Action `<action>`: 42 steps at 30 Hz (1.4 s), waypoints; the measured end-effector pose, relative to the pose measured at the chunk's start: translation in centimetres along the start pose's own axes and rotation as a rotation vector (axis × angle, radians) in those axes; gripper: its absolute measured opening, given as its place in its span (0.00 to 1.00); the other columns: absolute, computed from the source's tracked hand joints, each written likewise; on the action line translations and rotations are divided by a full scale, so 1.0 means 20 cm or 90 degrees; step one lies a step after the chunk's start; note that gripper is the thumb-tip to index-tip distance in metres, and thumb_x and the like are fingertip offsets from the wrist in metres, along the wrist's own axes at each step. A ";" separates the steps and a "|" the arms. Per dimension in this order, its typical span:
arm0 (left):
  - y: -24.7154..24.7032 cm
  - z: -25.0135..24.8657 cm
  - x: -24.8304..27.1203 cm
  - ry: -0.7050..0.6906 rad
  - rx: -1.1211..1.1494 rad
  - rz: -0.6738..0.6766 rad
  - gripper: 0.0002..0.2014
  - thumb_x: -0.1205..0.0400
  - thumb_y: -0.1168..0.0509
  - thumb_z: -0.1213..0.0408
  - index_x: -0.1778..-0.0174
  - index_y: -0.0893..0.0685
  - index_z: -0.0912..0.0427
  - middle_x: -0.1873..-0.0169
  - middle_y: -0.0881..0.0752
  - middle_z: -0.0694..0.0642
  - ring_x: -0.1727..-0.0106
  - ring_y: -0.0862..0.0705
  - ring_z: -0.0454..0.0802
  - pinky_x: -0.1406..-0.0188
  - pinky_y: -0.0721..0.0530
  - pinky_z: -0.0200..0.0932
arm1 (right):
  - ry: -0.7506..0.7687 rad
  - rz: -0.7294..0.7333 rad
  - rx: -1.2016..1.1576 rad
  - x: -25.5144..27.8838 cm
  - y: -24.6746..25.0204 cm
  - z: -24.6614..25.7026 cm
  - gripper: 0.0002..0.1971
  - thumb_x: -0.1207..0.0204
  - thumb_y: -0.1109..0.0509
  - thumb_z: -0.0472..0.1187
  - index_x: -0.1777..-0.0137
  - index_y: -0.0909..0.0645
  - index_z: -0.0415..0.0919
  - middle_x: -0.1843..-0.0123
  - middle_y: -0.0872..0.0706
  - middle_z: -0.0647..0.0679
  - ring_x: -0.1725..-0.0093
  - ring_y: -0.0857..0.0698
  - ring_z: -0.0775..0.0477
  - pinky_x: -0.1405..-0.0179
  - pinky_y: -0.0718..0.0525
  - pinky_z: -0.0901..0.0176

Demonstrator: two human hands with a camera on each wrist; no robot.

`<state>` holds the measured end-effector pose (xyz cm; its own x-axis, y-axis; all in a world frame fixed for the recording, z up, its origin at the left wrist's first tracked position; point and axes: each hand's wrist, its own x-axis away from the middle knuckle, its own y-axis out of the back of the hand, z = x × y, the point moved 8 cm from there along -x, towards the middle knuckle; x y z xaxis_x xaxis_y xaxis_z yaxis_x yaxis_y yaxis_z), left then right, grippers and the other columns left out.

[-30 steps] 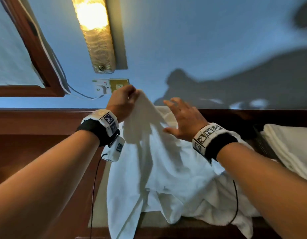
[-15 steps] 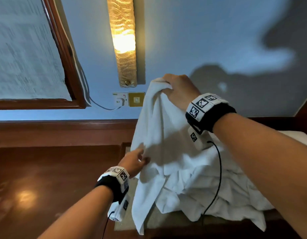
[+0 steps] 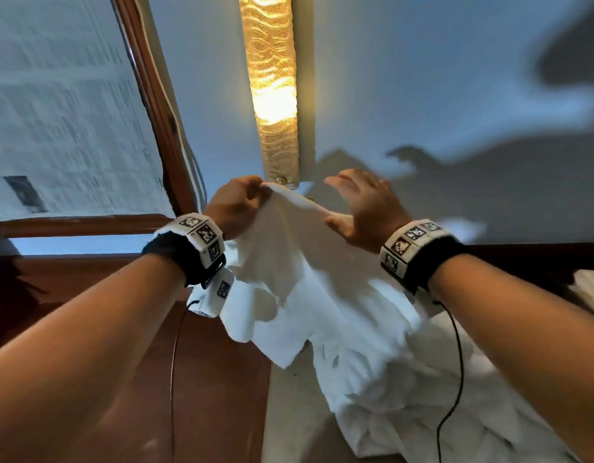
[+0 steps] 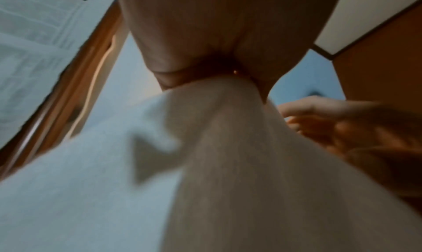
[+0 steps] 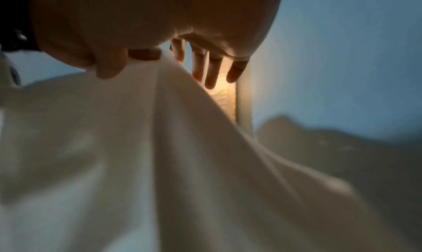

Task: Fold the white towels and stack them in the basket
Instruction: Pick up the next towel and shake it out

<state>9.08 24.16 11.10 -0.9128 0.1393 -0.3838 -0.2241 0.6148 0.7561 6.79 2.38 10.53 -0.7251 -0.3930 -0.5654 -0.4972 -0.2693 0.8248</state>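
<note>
I see the left hand [image 3: 235, 208] pinching a soft corner of the limp white towel [image 3: 289, 262], fingers curled tight. Right hand [image 3: 365, 212] lies along the taut edge, fingers [image 5: 211, 71] straight and slightly spread. The rest hangs in loose crumpled folds.

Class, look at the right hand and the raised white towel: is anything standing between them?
Nothing visible does. The left hand pinches the white towel at its top, and the right hand, fingers spread, already has its thumb against the cloth just beside it.

A brown desk [image 3: 205, 379] fills the lower left; a beige surface [image 3: 289, 412], perhaps a mat, carries crumpled white towels [image 3: 406, 396].
</note>
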 end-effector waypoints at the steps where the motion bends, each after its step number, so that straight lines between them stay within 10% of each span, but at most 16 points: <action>1: 0.01 -0.05 -0.02 -0.025 -0.020 0.019 0.14 0.11 0.38 0.58 0.63 0.20 0.54 0.67 0.18 0.52 0.59 0.20 0.59 0.57 0.24 0.49 | 0.020 0.017 -0.033 -0.01 -0.04 0.11 0.41 0.32 0.27 0.63 0.22 0.30 0.45 0.28 0.23 0.43 0.34 0.22 0.35 0.38 0.22 0.39; 3: 0.04 -0.14 -0.02 -0.083 -0.048 0.034 0.12 0.11 0.38 0.58 0.58 0.17 0.57 0.63 0.15 0.56 0.55 0.17 0.61 0.53 0.20 0.52 | 0.000 0.076 -0.094 -0.02 -0.13 0.26 0.44 0.32 0.31 0.69 0.20 0.33 0.47 0.27 0.22 0.44 0.32 0.22 0.37 0.36 0.23 0.39; 6: 0.12 -0.19 0.03 -0.147 -0.030 0.025 0.10 0.15 0.33 0.50 0.55 0.16 0.53 0.64 0.16 0.47 0.57 0.18 0.52 0.54 0.23 0.45 | -0.046 0.121 -0.174 -0.13 -0.18 0.33 0.17 0.21 0.32 0.53 0.40 0.23 0.43 0.39 0.16 0.38 0.39 0.18 0.33 0.49 0.24 0.47; 10: 0.16 0.08 0.17 -0.118 -0.170 0.091 0.29 0.32 0.31 0.30 0.46 0.21 0.48 0.56 0.15 0.50 0.54 0.17 0.52 0.53 0.18 0.49 | -0.047 0.118 -0.239 -0.29 -0.05 0.37 0.08 0.17 0.33 0.43 0.55 0.20 0.40 0.58 0.18 0.43 0.53 0.19 0.36 0.62 0.36 0.54; 15: 0.16 0.61 0.39 0.042 -0.101 0.089 0.17 0.26 0.35 0.43 0.51 0.14 0.51 0.56 0.11 0.52 0.52 0.13 0.57 0.51 0.16 0.55 | -0.048 0.115 -0.176 -0.42 0.00 0.52 0.10 0.17 0.36 0.38 0.61 0.25 0.49 0.57 0.19 0.47 0.49 0.17 0.36 0.52 0.22 0.49; 18: 0.28 0.83 0.48 0.088 0.004 0.058 0.09 0.23 0.33 0.48 0.60 0.16 0.49 0.63 0.13 0.49 0.59 0.15 0.52 0.58 0.19 0.51 | -0.127 0.072 -0.094 -0.43 -0.01 0.48 0.06 0.17 0.37 0.43 0.45 0.20 0.48 0.44 0.13 0.43 0.43 0.16 0.34 0.46 0.17 0.47; 21: 0.49 0.82 0.45 0.046 0.108 0.001 0.10 0.20 0.27 0.54 0.66 0.17 0.51 0.69 0.16 0.50 0.69 0.22 0.39 0.67 0.26 0.42 | -0.111 0.027 0.067 -0.35 -0.02 0.60 0.16 0.22 0.39 0.36 0.36 0.22 0.42 0.37 0.20 0.41 0.40 0.20 0.33 0.44 0.17 0.41; 26: 0.65 0.66 0.32 -0.033 0.075 0.061 0.17 0.23 0.25 0.52 0.64 0.12 0.66 0.70 0.18 0.56 0.68 0.25 0.44 0.67 0.28 0.43 | 0.079 0.043 -0.072 -0.15 -0.19 1.26 0.13 0.31 0.38 0.47 0.52 0.19 0.41 0.57 0.14 0.41 0.63 0.14 0.32 0.66 0.15 0.46; 30: 0.69 0.53 0.34 -0.103 0.031 0.110 0.15 0.18 0.28 0.59 0.70 0.16 0.58 0.74 0.21 0.51 0.71 0.27 0.43 0.71 0.29 0.40 | -0.049 0.105 -0.140 -0.05 -0.27 1.50 0.21 0.27 0.29 0.63 0.48 0.21 0.47 0.53 0.15 0.49 0.59 0.18 0.38 0.61 0.24 0.52; 33: 0.77 0.55 0.37 -0.116 0.017 0.092 0.11 0.18 0.28 0.60 0.64 0.12 0.61 0.70 0.16 0.55 0.67 0.23 0.45 0.67 0.26 0.40 | -0.063 0.053 -0.132 -0.04 -0.26 1.54 0.11 0.25 0.26 0.50 0.53 0.20 0.43 0.56 0.15 0.43 0.61 0.15 0.35 0.65 0.28 0.53; 39: 0.87 0.65 0.56 -0.080 -0.013 0.185 0.34 0.35 0.35 0.22 0.45 0.18 0.45 0.58 0.18 0.43 0.58 0.19 0.40 0.60 0.25 0.40 | -0.233 0.008 -0.187 -0.12 -0.08 1.36 0.08 0.20 0.34 0.36 0.43 0.17 0.41 0.47 0.12 0.35 0.46 0.15 0.31 0.54 0.22 0.49; 42: 0.83 0.71 0.69 -0.099 -0.153 0.243 0.37 0.38 0.32 0.19 0.40 0.25 0.37 0.54 0.18 0.43 0.57 0.16 0.45 0.56 0.17 0.47 | -0.240 -0.005 -0.202 -0.17 0.01 1.36 0.07 0.21 0.31 0.39 0.46 0.15 0.43 0.51 0.11 0.38 0.51 0.14 0.35 0.56 0.22 0.53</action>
<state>-2.32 47.36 10.78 -0.8877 0.4458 -0.1153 0.0282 0.3026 0.9527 -3.83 27.63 12.54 -0.8730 -0.0593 -0.4841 -0.3768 -0.5483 0.7466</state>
